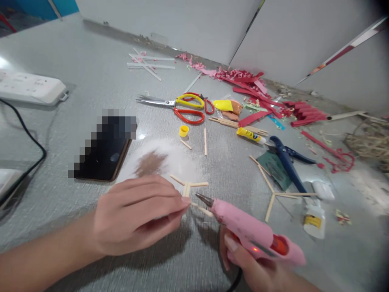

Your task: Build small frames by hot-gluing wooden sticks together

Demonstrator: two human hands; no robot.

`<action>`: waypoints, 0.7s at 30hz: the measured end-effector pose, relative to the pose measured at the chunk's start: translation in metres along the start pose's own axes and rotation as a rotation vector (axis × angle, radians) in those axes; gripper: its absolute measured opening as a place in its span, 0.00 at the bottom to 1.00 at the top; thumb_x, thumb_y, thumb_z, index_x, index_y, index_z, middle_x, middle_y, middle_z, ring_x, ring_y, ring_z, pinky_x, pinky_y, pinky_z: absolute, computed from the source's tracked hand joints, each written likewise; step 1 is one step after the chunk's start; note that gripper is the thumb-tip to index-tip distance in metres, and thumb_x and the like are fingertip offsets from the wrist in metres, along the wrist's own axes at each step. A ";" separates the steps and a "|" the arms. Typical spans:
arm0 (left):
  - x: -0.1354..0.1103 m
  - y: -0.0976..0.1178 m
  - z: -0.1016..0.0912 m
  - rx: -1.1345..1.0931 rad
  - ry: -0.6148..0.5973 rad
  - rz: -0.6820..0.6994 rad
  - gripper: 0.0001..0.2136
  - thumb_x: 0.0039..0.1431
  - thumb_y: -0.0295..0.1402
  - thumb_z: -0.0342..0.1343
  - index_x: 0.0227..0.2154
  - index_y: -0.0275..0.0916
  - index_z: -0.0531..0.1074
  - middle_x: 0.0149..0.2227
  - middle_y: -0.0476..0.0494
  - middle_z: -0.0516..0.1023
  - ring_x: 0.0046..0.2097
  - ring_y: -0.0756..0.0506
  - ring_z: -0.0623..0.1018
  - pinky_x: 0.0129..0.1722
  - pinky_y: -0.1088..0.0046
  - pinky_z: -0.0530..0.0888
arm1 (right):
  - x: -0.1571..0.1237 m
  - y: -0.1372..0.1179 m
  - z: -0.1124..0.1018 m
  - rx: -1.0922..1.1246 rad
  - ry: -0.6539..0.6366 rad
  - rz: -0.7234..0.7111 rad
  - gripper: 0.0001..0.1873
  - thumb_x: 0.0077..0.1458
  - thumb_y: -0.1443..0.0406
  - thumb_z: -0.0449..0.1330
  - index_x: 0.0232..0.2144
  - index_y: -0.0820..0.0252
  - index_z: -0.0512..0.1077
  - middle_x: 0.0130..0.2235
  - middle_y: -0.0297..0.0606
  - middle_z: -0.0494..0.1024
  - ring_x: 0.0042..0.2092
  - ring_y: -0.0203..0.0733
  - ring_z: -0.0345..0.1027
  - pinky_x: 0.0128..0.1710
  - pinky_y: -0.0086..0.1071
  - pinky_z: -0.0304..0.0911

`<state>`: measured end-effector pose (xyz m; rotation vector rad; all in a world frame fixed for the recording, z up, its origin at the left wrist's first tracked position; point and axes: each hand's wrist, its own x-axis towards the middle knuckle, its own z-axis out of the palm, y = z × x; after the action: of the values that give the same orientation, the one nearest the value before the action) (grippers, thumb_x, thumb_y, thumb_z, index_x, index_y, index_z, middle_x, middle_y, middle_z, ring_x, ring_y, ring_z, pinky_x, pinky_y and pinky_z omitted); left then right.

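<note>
My left hand pinches a small frame of thin wooden sticks between thumb and fingers; several short sticks branch out from it. In my right hand is a pink hot glue gun, its red light lit. The metal nozzle points left and sits just right of the stick frame, with a small gap that I judge only roughly. A whitish powdery patch with a brown middle lies on the table behind my left hand. To the right rests another branched stick piece.
Scissors, a yellow cap, a yellow glue tube, blue cutters and a small white bottle lie around. A phone and a power strip are at left. Red paper scraps line the wall.
</note>
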<state>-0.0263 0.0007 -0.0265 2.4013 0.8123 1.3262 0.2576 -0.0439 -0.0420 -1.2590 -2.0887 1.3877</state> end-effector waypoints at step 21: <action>0.001 0.004 -0.002 0.038 -0.029 0.028 0.03 0.67 0.24 0.63 0.40 0.36 0.80 0.33 0.46 0.88 0.34 0.49 0.87 0.41 0.76 0.87 | 0.007 -0.012 0.000 -0.478 0.246 -0.326 0.11 0.54 0.71 0.51 0.23 0.52 0.62 0.19 0.28 0.70 0.18 0.36 0.68 0.18 0.32 0.58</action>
<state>-0.0260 -0.0021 -0.0228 2.4639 0.8061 1.2948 0.2484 -0.0396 -0.0328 -1.1087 -2.3851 0.5823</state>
